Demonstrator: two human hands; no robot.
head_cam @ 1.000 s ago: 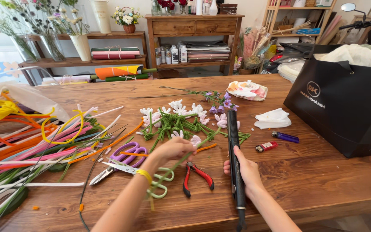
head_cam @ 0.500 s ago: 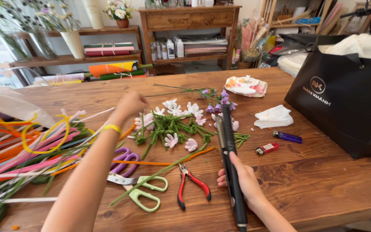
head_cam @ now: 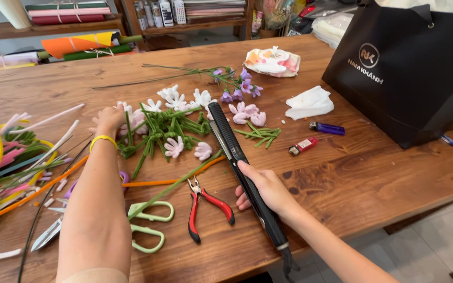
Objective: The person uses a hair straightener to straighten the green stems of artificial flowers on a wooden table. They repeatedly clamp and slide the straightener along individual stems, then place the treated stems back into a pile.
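right hand (head_cam: 266, 188) wraps around a black hair straightener (head_cam: 243, 170) lying diagonally mid-frame on the wooden table (head_cam: 373, 173); left hand (head_cam: 110, 118), fingers curled, reaches into the green-stemmed white flowers (head_cam: 163, 123) at centre left; red pliers (head_cam: 205, 207) lie below.

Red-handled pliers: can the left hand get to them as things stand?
Probably yes. The pliers lie uncovered on the table, apart from the green-handled scissors. The left hand is up at the flower pile, holding nothing visible.

Head camera, close above wooden table (head_cam: 373, 173), looking down (single view).
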